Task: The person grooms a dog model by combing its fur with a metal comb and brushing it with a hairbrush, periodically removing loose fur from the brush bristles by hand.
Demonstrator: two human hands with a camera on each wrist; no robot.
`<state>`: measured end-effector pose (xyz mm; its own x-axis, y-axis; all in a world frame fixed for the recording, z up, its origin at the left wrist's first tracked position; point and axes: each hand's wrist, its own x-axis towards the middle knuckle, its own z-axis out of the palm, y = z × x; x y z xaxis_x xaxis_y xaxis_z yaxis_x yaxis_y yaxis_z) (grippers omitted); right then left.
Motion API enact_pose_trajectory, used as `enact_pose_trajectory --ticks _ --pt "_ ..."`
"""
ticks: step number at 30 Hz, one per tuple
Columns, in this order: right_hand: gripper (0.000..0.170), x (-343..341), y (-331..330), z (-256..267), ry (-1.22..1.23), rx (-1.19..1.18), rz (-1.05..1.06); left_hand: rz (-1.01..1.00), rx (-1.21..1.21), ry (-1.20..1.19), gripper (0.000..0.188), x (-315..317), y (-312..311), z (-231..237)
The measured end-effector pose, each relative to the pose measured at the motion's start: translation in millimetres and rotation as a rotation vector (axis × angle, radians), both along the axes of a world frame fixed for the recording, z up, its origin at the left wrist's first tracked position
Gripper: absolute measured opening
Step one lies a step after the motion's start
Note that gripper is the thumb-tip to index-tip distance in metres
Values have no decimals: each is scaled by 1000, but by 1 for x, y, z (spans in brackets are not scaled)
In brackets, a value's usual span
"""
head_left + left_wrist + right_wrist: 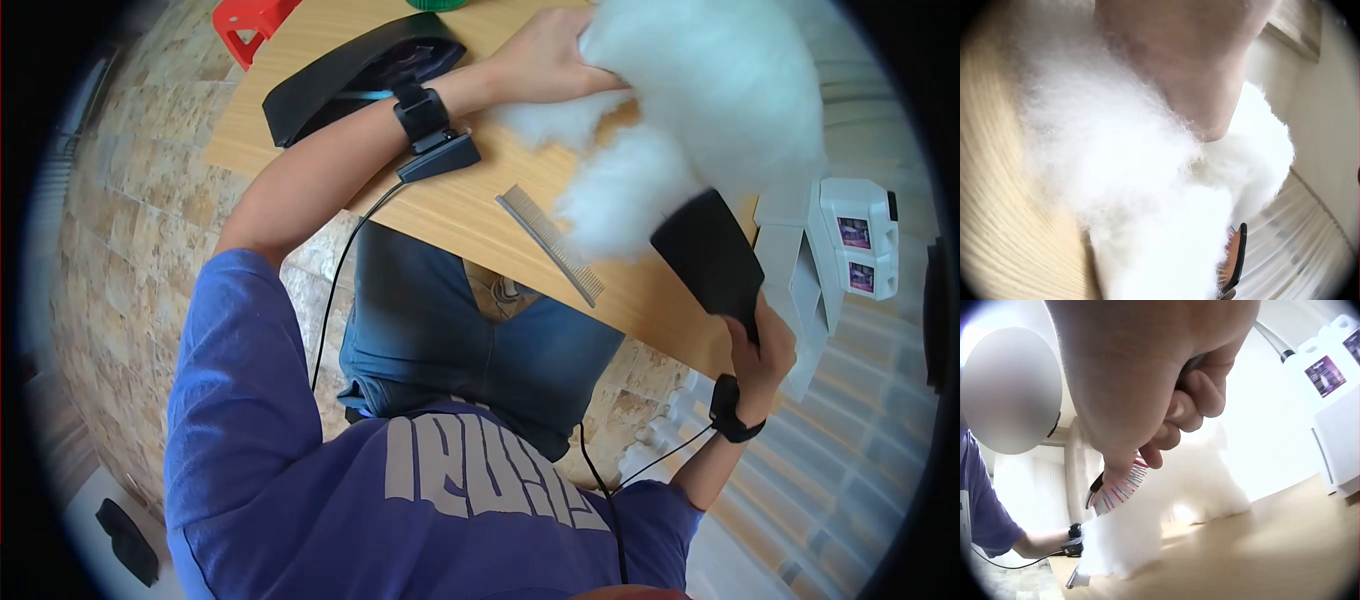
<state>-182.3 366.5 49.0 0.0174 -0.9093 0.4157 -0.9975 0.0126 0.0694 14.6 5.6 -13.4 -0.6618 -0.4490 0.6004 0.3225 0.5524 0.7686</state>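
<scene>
A white, long-haired furry body [725, 85], with thick leg-like parts on the table, takes up the upper right of the head view. My left hand [548, 58] holds it at its left side, thumb along the fur and the other fingers hidden. My right hand [765, 350] grips the handle of a black paddle brush [708, 250]. In the right wrist view the brush's pins [1119, 495] lie against the white fur. The left wrist view shows the brush's orange pad [1232, 259] at the fur's far side. A metal comb [545, 245] lies near the table's front edge.
On the wooden table [470, 215] a black case [365, 85] stands open behind my left forearm. White jugs [860, 235] with picture labels stand on a white unit [795, 260] at right. A red stool [250, 20] is beyond the table's far left corner. Cables run from both wrists.
</scene>
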Motion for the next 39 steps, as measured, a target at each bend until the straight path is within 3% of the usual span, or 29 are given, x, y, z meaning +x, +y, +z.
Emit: enact_pose_trajectory --ticks 5,7,9,11,13,17,19,20,22,23,25,29,31,34,37,39 --pt "46 1 51 -12 -36 10 -178 -1 -50 25 49 1 -2 -2" --pt "43 2 65 -14 -157 197 -274 57 -55 -85 50 3 -5 -3" --pt "36 -4 82 -36 -185 91 -306 101 -72 69 52 0 -4 -6" --pt "33 -8 92 -37 -206 -21 -354 145 -66 -60 56 2 -4 -4" --pt "45 -5 87 -31 -969 187 -614 159 -104 36 59 -2 -4 -7" --pt "54 -5 77 -34 -1088 181 -641 104 -107 54 60 -6 -4 -6" --pt "44 -9 72 -35 -1236 126 -605 144 -114 58 59 -5 -2 -4" --pt "44 -14 70 -42 -1239 130 -600 149 -116 54 59 -4 -2 -3" --pt "35 -20 63 -56 -839 42 -583 90 -83 36 58 -2 2 5" --pt "35 -21 60 -60 -844 49 -574 100 -83 30 58 -2 2 6" --pt "27 -10 41 -56 -606 2 -676 102 -110 30 57 -2 0 4" --pt "26 -1 22 -61 -532 -23 -649 132 -80 -19 59 -1 -3 -1" --pt "20 1 18 -66 -20 -192 -520 189 -101 9 61 -2 -2 -2" --pt "21 39 8 -63 -248 -258 -465 161 -44 -14 62 0 -3 -1" --pt "28 99 -10 -69 -298 -73 -41 146 -5 -85 62 1 -1 4" --pt "36 135 -31 -63 -365 80 35 138 -26 -58 61 0 -3 0"
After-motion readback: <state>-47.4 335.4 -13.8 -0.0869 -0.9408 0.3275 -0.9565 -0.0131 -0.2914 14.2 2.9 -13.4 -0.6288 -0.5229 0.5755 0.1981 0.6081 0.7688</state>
